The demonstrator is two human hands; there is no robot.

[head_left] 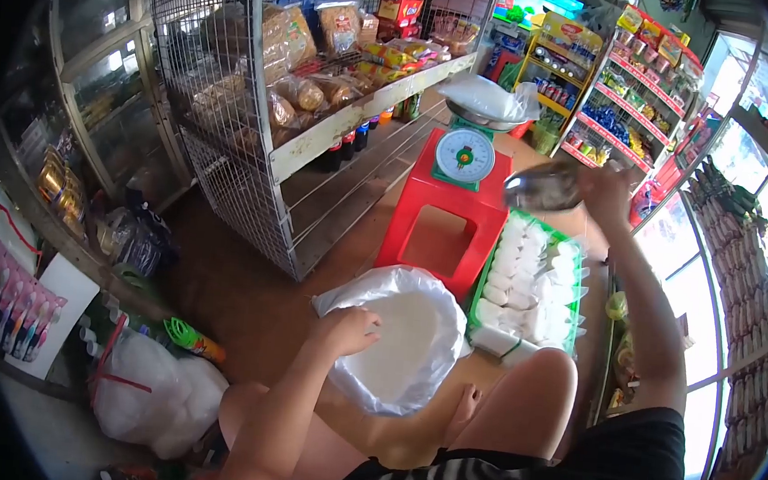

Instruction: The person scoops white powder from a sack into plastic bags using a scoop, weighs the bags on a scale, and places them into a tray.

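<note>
My left hand is over the near-left side of an open white sack, its fingers loosely bent and apart, holding nothing I can see. Inside the sack lies fine white granular stuff. My right hand is raised to the right of the scale and grips a shiny metal cup, tipped on its side and blurred by motion. A green dial scale stands on a red plastic stool. On its pan rests a clear plastic bag with white contents.
Right of the stool, a green crate holds several white filled bags. A wire rack of packaged goods stands left. Snack shelves are at the back right. A bulging white bag sits lower left.
</note>
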